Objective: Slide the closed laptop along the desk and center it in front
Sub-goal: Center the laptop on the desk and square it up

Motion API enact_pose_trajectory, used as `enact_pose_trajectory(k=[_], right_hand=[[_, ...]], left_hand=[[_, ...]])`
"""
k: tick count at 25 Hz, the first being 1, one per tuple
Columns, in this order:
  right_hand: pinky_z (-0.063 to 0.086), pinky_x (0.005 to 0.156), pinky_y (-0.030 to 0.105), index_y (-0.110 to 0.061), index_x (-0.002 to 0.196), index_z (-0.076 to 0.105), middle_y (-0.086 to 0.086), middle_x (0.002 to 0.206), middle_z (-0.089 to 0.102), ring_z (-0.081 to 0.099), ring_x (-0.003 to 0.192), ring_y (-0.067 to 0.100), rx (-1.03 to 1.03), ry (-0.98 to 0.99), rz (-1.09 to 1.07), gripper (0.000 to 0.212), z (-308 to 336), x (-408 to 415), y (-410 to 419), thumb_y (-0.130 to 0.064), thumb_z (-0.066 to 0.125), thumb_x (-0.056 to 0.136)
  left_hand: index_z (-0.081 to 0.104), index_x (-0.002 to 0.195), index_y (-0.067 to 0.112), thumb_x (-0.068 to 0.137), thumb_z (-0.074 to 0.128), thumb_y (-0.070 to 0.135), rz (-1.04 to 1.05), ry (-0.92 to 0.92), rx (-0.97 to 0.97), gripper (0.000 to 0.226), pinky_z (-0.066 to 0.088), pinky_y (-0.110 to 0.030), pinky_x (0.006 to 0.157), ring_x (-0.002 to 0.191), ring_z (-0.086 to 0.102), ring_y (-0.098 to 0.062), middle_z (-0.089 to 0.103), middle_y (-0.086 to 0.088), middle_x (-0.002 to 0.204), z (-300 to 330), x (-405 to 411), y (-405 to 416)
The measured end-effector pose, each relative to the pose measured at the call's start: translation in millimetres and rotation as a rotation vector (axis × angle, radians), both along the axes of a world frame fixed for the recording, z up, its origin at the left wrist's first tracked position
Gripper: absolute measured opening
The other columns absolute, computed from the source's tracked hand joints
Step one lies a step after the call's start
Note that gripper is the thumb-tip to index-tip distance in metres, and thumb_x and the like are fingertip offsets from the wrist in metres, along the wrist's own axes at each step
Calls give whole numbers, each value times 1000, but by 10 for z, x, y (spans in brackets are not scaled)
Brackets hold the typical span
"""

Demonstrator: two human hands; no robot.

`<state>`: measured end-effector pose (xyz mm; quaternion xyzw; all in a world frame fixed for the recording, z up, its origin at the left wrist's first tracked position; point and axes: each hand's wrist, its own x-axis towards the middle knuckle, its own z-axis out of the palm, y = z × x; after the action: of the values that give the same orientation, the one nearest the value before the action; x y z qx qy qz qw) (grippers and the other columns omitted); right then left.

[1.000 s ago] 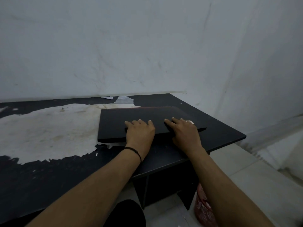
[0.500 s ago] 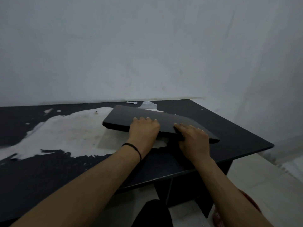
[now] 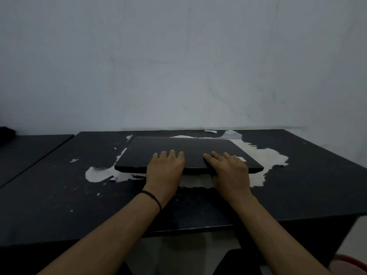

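Observation:
A closed black laptop (image 3: 184, 149) lies flat on the dark desk (image 3: 59, 195), over a pale patch where the surface has peeled. It sits near the middle of the desk, square to the wall. My left hand (image 3: 164, 171) grips the laptop's near edge left of centre, fingers lying on the lid; a black band circles that wrist. My right hand (image 3: 228, 171) holds the same edge further right, fingers spread over the lid.
A white wall (image 3: 178, 66) rises directly behind the desk. A second dark surface (image 3: 25, 149) adjoins at the far left, with a dark object at its back edge. A reddish round object (image 3: 349, 264) sits on the floor at the bottom right.
The laptop has turned from a skewed angle to square with the wall and shifted left along the desk, with both hands staying on its near edge. My view has swung to face the desk.

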<state>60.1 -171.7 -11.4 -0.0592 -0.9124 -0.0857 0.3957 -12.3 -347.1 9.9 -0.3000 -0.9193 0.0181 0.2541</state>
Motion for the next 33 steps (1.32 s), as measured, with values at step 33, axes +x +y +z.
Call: enact_pose_trajectory(k=[33], right_hand=[[47,103,41,-30,127,69,-1,134,67,60,126,22,-224,-212,150,75,-210,-101,-433,-74,72,66]], left_hand=[[36,152,35,87,43,74,-61,-51,40,76,38,-42,110,130,49,-26,53,-2,144,-458,-166,-642]])
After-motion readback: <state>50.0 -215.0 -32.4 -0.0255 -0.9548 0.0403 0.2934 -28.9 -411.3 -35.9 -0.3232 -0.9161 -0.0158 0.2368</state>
